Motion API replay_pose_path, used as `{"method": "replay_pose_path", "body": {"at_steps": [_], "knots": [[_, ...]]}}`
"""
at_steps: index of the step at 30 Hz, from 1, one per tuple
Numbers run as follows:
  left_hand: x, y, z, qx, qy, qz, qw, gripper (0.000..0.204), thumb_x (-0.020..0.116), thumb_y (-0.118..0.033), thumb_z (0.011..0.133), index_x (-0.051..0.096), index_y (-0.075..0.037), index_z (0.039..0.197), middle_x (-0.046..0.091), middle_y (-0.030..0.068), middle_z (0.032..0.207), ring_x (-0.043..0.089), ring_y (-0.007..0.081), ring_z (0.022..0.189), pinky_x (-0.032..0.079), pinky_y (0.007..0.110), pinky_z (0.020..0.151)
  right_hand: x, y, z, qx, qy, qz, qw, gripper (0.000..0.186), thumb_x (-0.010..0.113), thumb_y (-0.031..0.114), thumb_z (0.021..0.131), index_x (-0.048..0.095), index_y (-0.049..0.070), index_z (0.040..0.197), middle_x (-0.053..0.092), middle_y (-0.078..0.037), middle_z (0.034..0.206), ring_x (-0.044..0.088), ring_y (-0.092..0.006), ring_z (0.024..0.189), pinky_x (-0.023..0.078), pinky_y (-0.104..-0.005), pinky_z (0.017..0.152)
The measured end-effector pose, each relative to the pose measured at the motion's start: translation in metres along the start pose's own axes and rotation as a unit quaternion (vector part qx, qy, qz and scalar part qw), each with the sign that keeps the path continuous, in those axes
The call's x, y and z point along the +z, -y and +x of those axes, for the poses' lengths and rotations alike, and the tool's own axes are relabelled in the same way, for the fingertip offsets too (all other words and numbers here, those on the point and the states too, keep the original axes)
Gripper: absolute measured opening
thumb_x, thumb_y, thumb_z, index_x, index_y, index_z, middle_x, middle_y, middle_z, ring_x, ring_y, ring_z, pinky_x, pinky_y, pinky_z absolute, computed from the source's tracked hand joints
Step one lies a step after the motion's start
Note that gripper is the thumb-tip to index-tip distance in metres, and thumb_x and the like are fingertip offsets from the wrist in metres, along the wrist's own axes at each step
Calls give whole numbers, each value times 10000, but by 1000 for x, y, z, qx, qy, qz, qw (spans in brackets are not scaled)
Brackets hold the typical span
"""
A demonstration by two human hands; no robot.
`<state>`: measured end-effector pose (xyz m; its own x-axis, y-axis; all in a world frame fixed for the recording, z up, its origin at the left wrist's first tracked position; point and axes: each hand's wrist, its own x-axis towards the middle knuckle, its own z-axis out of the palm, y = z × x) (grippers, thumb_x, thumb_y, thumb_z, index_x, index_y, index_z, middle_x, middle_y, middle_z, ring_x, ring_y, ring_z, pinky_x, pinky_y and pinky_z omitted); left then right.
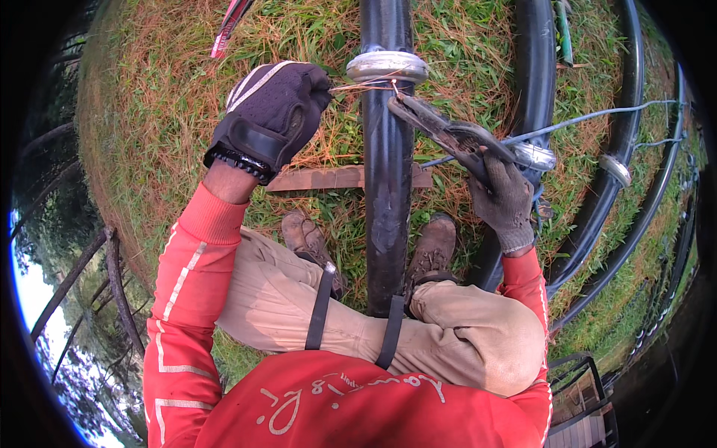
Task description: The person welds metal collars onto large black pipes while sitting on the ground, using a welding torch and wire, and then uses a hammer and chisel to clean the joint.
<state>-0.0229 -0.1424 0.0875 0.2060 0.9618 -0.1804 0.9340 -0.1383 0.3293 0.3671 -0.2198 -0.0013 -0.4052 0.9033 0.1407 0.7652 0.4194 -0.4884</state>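
Observation:
My left hand (276,108), in a dark padded glove, is closed on thin copper-coloured wire (347,87) that reaches across to the black pipe (388,201) in front of me. In its grey knit glove, my right hand (504,198) grips a pair of dark pliers (452,136). The pliers' jaws are at the wire, over the pipe and just below a silver ring (387,67) around it. A short bright wire end stands up by the jaw tips. Whether the jaws pinch it, I cannot tell.
To the right run several more black pipes (534,67), some with silver rings. A blue-grey cord (597,114) crosses them. A wooden board (317,179) lies beneath the near pipe, between my boots and hands. A red strip (228,30) rests on the grass at upper left.

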Motion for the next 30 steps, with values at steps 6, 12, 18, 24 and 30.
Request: {"method": "replay_pose_path", "body": {"at_steps": [6,12,18,24,30], "knots": [[1,-1,1,-1,12,-2,1000,172,783,-205,934,798,-83,1055,788,161,968,767,379,901,608,452,785,1,-1,-1,2,-3,4,1000,634,795,106,800,682,105,1424,757,-156,1160,773,-357,956,635,-437,810],[-2,-1,3,-38,39,1,999,155,769,-212,939,788,-82,1021,775,171,949,753,389,882,593,459,767,2,-1,-1,-2,6,6,1000,633,795,105,804,679,94,1426,755,-161,1171,773,-361,955,635,-435,804],[-5,-4,0,24,27,9,999,154,767,-201,924,781,-65,996,769,185,936,743,404,860,581,475,765,-1,2,1,15,5,20,1000,621,780,88,817,669,68,1428,765,-165,1191,775,-368,986,635,-433,811],[-29,-12,-7,-6,42,-5,999,254,776,-215,934,791,-16,1091,787,187,947,776,362,896,598,447,841,-4,23,-33,113,-32,142,983,566,802,126,864,660,29,1404,753,-195,1129,760,-394,1009,606,-438,857],[-36,-20,-1,-79,72,-54,993,244,753,-194,960,771,22,1072,760,114,872,727,224,807,574,371,802,4,46,-53,303,11,323,896,517,805,188,931,647,1,1387,725,-168,986,729,-251,878,572,-394,805]]}}
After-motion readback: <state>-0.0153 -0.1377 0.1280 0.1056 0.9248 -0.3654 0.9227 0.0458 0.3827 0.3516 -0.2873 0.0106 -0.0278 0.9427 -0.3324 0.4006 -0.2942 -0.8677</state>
